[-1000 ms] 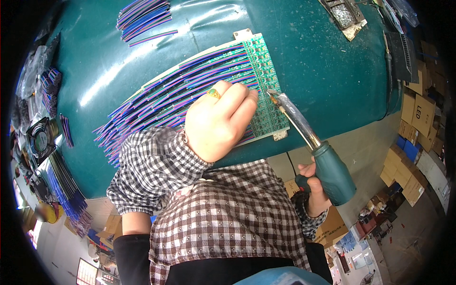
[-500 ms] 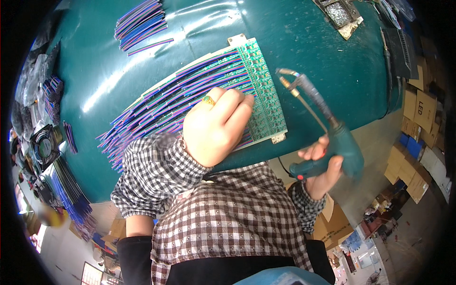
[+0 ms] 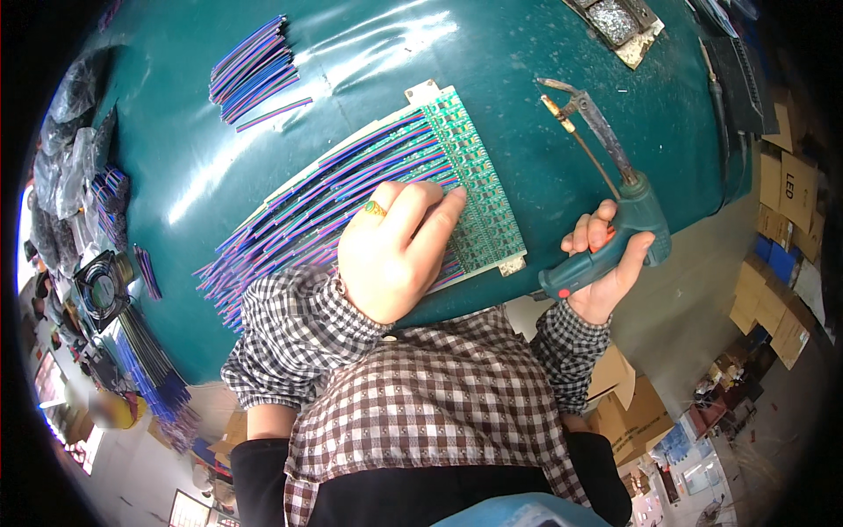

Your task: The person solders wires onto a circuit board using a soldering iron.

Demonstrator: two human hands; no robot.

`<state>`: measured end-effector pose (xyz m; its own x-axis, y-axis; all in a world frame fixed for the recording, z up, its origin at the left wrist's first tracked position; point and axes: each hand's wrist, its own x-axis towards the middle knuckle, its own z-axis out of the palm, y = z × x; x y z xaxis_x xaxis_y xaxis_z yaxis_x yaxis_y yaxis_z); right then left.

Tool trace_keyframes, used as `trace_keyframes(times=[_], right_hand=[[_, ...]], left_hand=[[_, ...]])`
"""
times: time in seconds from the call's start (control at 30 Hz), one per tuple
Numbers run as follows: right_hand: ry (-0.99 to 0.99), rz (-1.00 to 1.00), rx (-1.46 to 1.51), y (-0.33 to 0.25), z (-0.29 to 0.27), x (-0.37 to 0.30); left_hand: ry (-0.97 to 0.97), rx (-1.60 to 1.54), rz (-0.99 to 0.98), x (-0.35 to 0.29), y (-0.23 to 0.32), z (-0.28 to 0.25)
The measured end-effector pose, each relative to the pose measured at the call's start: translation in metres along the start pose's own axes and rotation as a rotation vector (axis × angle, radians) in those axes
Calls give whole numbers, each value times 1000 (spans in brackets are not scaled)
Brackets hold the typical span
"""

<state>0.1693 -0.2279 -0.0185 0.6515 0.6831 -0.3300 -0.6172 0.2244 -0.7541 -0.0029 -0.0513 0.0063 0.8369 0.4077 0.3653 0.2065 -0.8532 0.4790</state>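
Note:
My left hand (image 3: pixel 395 250), with a ring on one finger, lies flat on a row of purple, blue and green wires (image 3: pixel 303 215) that run into a green circuit board panel (image 3: pixel 474 189) on the teal table (image 3: pixel 351 79). Its fingertips rest at the board's near edge. My right hand (image 3: pixel 606 263) grips the teal handle of a soldering gun (image 3: pixel 615 206). The gun's metal tip points away, lifted off to the right of the board.
A loose bundle of coloured wires (image 3: pixel 255 70) lies at the far left of the table. A metal tray (image 3: pixel 619 26) sits at the far edge. More wire bundles (image 3: pixel 145 369) and a small fan (image 3: pixel 101 285) lie at the left. Cardboard boxes (image 3: pixel 786 220) stand on the right.
My right hand has swung the soldering gun up and to the right, taking its tip off the circuit board. My left hand has stayed on the wires.

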Motion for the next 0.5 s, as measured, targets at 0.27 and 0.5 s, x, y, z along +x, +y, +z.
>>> trace_keyframes(times=[0.27, 0.5], right_hand=[[-24, 2, 27, 1, 0, 1], [21, -45, -11, 4, 4, 4]], left_hand=[[-23, -127, -137, 3, 6, -7], [-120, -141, -158, 0, 5, -19]])
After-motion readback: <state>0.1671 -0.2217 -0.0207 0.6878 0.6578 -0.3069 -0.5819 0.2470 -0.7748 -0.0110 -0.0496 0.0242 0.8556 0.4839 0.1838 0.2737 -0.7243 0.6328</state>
